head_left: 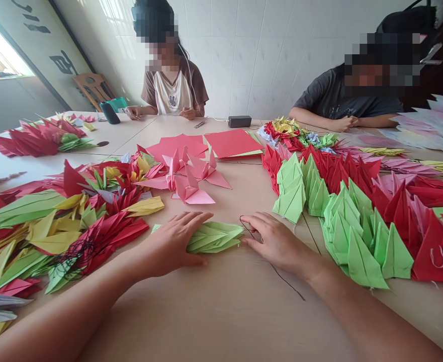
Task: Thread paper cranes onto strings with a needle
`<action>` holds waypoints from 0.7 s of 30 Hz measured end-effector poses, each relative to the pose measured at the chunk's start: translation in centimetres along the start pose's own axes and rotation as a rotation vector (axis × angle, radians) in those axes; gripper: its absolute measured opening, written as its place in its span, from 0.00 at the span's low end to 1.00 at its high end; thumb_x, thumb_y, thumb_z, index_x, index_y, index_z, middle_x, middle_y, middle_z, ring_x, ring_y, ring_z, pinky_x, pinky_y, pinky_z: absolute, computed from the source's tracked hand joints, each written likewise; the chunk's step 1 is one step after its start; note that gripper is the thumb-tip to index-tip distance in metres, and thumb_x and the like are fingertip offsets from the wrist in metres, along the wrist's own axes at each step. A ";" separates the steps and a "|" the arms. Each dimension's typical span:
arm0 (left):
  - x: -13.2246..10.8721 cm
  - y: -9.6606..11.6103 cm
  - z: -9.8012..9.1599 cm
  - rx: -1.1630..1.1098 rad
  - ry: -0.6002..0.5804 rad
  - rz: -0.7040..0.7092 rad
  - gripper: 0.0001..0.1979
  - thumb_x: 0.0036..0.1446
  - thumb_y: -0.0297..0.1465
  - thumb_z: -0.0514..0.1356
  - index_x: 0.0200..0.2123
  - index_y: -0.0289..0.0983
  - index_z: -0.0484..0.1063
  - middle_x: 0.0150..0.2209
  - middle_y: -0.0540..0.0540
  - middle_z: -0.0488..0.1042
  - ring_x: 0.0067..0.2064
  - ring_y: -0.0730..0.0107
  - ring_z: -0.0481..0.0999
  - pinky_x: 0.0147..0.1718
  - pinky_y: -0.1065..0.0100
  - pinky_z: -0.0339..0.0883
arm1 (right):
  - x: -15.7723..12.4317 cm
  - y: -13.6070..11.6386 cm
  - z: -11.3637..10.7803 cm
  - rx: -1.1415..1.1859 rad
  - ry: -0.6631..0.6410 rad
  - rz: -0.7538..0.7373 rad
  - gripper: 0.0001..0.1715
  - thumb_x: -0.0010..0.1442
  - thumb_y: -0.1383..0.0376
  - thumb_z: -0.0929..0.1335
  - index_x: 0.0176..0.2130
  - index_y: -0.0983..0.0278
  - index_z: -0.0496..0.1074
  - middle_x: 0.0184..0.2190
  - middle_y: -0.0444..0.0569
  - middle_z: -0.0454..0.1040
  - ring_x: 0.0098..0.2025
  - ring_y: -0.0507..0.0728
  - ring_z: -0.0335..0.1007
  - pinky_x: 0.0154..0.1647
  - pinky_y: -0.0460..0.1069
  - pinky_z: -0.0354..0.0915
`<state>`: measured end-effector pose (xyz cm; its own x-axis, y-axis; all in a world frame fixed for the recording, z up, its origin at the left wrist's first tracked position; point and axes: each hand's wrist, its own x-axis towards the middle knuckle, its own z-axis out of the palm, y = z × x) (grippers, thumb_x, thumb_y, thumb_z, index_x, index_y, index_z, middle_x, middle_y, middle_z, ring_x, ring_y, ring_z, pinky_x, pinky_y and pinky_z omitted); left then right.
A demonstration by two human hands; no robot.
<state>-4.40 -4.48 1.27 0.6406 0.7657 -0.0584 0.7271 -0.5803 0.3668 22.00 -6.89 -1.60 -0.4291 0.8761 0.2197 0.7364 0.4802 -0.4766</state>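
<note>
**White-tiled wall [236, 65] behind, pale brown bench [221, 317] in front**

Feed's good from my end. Long light-green folded-paper bundle [219, 236] lies flat on the bench, front centre, between both hands.

Left hand [176, 241]: palm down, part open, arched over the bundle's left end. Fingers on the far side, thumb on the near side, so I have it held against the bench.

Right hand [276, 239]: fingers half curled, thumb and index slightly apart at the bundle's right tip. Thin black thread [286, 283] shows at the fingertips and trails out below the hand across the bench. Can't tell from here if it's pinched.

Around it: pink folded-paper cranes [193, 193] just beyond the bundle, flat red paper sheets [232, 143] behind those. I see a mixed red, green and yellow folded-paper heap [51, 229] at left, with a black thread tangle [76, 254] on it. Standing rows of light-green and red folded paper [357, 221] at right.

Far side: person in a cream-and-brown T-shirt [174, 95], person in a dark T-shirt [327, 98], small black rectangular box [239, 121] between them.
</note>
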 end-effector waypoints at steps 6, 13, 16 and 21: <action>-2.9 -1.9 -2.0 0.030 0.032 -0.081 0.45 0.49 0.49 0.66 0.67 0.46 0.52 0.66 0.40 0.60 0.66 0.45 0.57 0.60 0.47 0.58 | -0.2 0.0 0.2 0.032 -0.008 -0.095 0.21 0.59 0.75 0.71 0.52 0.66 0.70 0.43 0.55 0.74 0.47 0.65 0.70 0.46 0.59 0.70; -3.9 -2.9 -0.1 0.014 0.009 -0.148 0.36 0.54 0.45 0.64 0.63 0.39 0.60 0.62 0.37 0.66 0.63 0.48 0.64 0.59 0.51 0.61 | -0.3 0.0 0.8 0.031 0.001 -0.185 0.25 0.62 0.77 0.65 0.57 0.63 0.68 0.39 0.53 0.74 0.42 0.63 0.70 0.42 0.58 0.71; -3.3 -2.8 1.1 -0.002 0.051 -0.108 0.36 0.55 0.48 0.62 0.62 0.39 0.60 0.60 0.36 0.67 0.62 0.48 0.64 0.60 0.51 0.59 | -0.4 -0.1 0.9 0.020 0.007 -0.211 0.26 0.62 0.78 0.64 0.57 0.63 0.69 0.38 0.53 0.74 0.40 0.62 0.70 0.41 0.57 0.71; -2.7 -2.4 2.4 -0.012 0.129 -0.070 0.37 0.56 0.47 0.62 0.64 0.38 0.58 0.59 0.34 0.67 0.61 0.46 0.63 0.58 0.49 0.60 | -0.3 -0.3 1.1 0.015 0.012 -0.250 0.25 0.61 0.80 0.62 0.55 0.67 0.70 0.36 0.53 0.74 0.39 0.61 0.69 0.40 0.54 0.71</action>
<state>-7.25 -5.84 -1.66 0.5504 0.8342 0.0354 0.7655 -0.5211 0.3775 21.29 -7.35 -2.48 -0.5905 0.7308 0.3424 0.6001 0.6813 -0.4192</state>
